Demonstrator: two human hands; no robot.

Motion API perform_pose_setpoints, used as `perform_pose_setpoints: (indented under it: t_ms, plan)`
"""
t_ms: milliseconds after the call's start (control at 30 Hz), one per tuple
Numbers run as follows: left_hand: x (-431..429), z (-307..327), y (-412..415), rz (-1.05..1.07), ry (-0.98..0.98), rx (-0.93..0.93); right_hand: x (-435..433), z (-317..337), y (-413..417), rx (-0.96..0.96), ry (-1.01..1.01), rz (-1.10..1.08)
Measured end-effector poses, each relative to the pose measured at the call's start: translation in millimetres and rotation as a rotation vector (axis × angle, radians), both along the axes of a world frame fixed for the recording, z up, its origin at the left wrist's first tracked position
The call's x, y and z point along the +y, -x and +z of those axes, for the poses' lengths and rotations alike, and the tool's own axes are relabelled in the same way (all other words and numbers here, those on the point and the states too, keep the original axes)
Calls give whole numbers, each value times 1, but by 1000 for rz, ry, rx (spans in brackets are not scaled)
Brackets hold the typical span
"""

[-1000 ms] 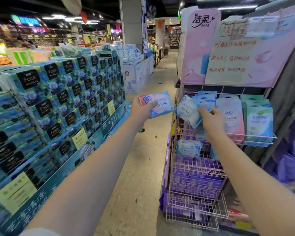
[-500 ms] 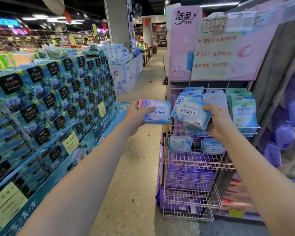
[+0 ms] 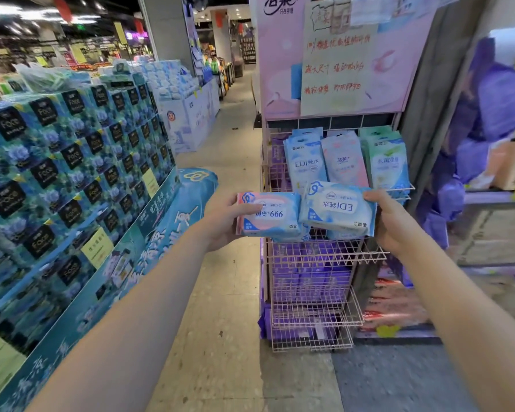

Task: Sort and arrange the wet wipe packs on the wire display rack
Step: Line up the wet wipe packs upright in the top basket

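Two bare forearms reach forward from the bottom corners, over a speckled floor (image 3: 220, 322).

Left hand (image 3: 223, 221): grips a pink-and-blue pack (image 3: 269, 215) by its left end, thumb across the printed face. The other fingers are hidden behind the pack. Print reads upside down, "999" legible.

Right hand (image 3: 390, 221): grips a pale blue pack (image 3: 338, 209) by its right end, thumb on the top edge, fingers curled underneath. Print upside down, "EDI" legible.

Both packs are held flat-on, side by side, inner ends touching. The blue one sits slightly higher and laps over the other's edge. They hang in front of the wire display rack (image 3: 309, 254), level with the gap between its top and second tiers.

Rack, just behind: pink wire, stepped tiers.
- Top tier: three upright rows, namely blue packs (image 3: 305, 165), pink packs (image 3: 344, 162) and green packs (image 3: 388, 162).
- Lower baskets: purple packs (image 3: 306, 275).

Above the rack is a pink header board (image 3: 280, 69) with a handwritten paper notice (image 3: 336, 69) fixed over it.

Left of the aisle is a tall stack of blue tissue boxes (image 3: 72, 162) with black labels. Farther back are a grey pillar (image 3: 167, 31) and blurred shop shelving.
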State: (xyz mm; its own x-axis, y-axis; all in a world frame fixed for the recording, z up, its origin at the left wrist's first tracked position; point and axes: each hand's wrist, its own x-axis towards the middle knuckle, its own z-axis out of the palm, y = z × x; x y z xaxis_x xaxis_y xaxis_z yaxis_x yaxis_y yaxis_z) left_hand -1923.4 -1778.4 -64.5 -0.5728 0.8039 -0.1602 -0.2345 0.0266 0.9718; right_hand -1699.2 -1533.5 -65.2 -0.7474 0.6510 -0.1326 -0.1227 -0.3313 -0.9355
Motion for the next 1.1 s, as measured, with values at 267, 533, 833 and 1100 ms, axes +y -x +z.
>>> perform_pose_setpoints:
  t_ms: [267,533,833,1100]
  plan:
    - [8,-59,-21,-55,100,-105,-2,-43,-33,-125,53,-26]
    - [22,-100,-34,28,169,-176,-4,-94,-51,-186,173,-157]
    - [45,-140,-33,187,240,-288,10,-134,-48,-219,266,-277]
    - [85,-147,-14,301,220,-254,32,-144,-22,-41,435,-433]
